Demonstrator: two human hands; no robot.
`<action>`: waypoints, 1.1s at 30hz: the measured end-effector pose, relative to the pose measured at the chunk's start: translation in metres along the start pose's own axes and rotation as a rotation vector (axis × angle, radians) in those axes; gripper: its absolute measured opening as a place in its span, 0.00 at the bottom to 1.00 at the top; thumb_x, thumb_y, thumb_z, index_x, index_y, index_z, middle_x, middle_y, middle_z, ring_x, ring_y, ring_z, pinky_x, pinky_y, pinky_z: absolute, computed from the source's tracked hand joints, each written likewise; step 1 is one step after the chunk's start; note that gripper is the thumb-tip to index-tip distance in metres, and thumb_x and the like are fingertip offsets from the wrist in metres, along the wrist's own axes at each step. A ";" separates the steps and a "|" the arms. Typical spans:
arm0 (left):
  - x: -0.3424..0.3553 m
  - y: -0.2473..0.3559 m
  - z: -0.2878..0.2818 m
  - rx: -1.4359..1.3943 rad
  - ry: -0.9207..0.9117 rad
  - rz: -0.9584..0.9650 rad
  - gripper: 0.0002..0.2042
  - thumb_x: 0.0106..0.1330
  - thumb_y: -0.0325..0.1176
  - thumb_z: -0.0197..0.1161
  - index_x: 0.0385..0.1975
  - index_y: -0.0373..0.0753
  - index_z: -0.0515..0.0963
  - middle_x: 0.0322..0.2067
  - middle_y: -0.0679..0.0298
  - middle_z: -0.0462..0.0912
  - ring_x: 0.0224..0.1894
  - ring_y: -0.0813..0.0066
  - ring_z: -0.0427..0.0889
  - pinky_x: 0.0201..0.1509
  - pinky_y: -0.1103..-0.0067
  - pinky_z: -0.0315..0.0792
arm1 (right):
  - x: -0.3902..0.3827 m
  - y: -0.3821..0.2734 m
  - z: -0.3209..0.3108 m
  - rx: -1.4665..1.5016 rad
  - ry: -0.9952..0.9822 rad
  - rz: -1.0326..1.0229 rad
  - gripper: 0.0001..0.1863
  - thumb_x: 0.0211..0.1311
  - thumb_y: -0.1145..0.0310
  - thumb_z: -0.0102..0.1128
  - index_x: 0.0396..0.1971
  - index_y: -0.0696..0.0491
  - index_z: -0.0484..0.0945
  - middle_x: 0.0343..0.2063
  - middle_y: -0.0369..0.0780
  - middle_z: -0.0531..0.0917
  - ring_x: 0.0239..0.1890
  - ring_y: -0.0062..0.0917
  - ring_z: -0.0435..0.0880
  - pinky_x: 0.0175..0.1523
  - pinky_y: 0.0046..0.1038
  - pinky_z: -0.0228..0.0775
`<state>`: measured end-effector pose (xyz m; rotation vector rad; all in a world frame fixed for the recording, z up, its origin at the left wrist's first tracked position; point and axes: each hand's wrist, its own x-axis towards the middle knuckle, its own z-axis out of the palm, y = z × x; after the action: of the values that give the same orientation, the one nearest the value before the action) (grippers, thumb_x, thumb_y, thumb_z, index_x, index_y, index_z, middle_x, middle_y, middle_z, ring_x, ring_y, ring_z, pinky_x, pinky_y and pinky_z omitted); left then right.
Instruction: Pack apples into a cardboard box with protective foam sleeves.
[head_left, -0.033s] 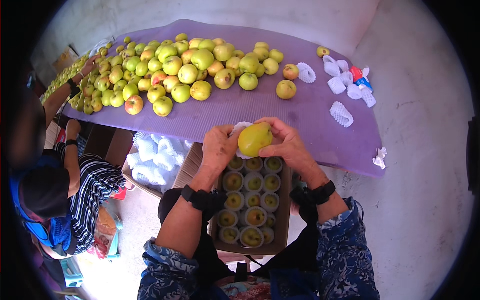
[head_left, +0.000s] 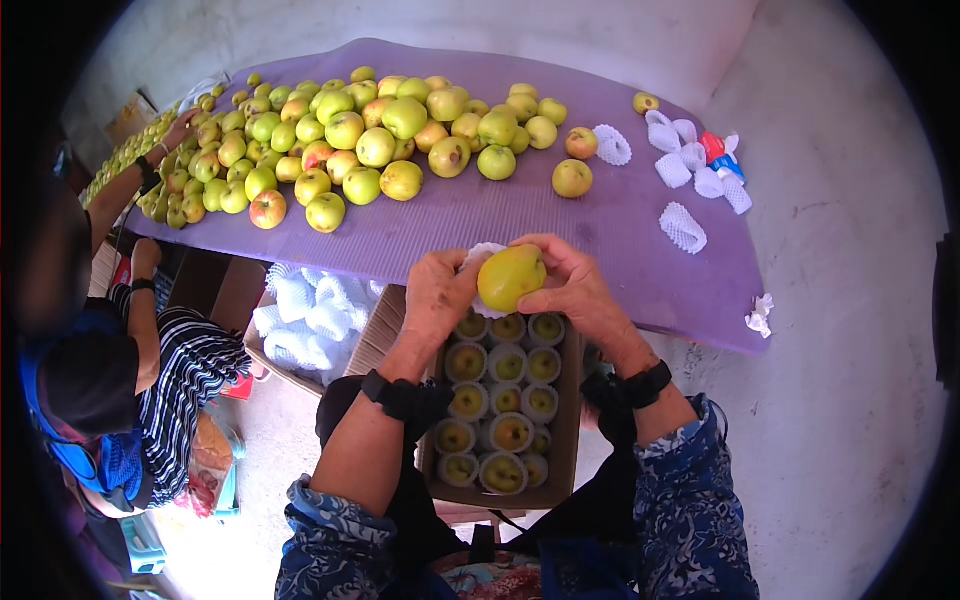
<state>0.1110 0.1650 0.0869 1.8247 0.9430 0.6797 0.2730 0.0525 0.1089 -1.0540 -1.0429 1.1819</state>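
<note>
Between my two hands, above the box, is a yellow-green apple (head_left: 510, 279). My right hand (head_left: 574, 281) grips it from the right, with fingers over its top and thumb along its lower side. On the other side, my left hand (head_left: 440, 292) is closed on a white foam net sleeve (head_left: 484, 253), which lies behind and below the apple's left side; some of the sleeve is hidden. Directly below, a cardboard box (head_left: 566, 420) holds rows of apples (head_left: 509, 432), each in a white foam sleeve. My hands cover part of its far end.
A purple-covered table (head_left: 400, 240) bears a big pile of apples (head_left: 375, 147). Loose foam sleeves (head_left: 683, 228) lie at its right. A carton of white foam sleeves (head_left: 315, 320) stands left of my box. At far left another person's hand (head_left: 181, 130) reaches to the pile.
</note>
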 end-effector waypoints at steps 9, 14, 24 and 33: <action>-0.002 -0.001 -0.005 0.203 -0.038 0.048 0.19 0.64 0.46 0.59 0.25 0.32 0.79 0.18 0.53 0.78 0.23 0.63 0.81 0.29 0.70 0.71 | -0.002 0.001 -0.005 -0.050 0.109 -0.032 0.31 0.45 0.81 0.72 0.52 0.56 0.70 0.48 0.37 0.78 0.50 0.21 0.77 0.58 0.25 0.71; -0.001 -0.008 -0.001 0.017 0.040 0.074 0.19 0.64 0.45 0.60 0.25 0.32 0.78 0.18 0.55 0.77 0.24 0.70 0.80 0.29 0.70 0.71 | -0.001 0.004 -0.004 -0.220 0.154 -0.095 0.32 0.44 0.78 0.73 0.53 0.56 0.71 0.47 0.37 0.78 0.51 0.22 0.77 0.57 0.26 0.71; -0.010 0.017 -0.007 -0.310 -0.189 -0.035 0.34 0.57 0.48 0.70 0.56 0.31 0.68 0.40 0.57 0.81 0.34 0.73 0.80 0.30 0.80 0.75 | 0.004 0.007 0.002 -0.505 0.148 -0.180 0.34 0.42 0.74 0.75 0.54 0.55 0.72 0.46 0.37 0.79 0.51 0.25 0.77 0.58 0.28 0.70; -0.010 0.014 -0.009 -0.495 -0.262 -0.007 0.34 0.57 0.47 0.70 0.59 0.35 0.67 0.43 0.58 0.79 0.40 0.75 0.79 0.36 0.81 0.75 | 0.007 0.004 0.003 -0.235 0.080 -0.196 0.33 0.42 0.77 0.74 0.53 0.55 0.73 0.53 0.37 0.72 0.57 0.25 0.72 0.64 0.28 0.65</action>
<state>0.1027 0.1570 0.1033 1.4243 0.5463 0.5884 0.2700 0.0595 0.1064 -1.1419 -1.2133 0.8685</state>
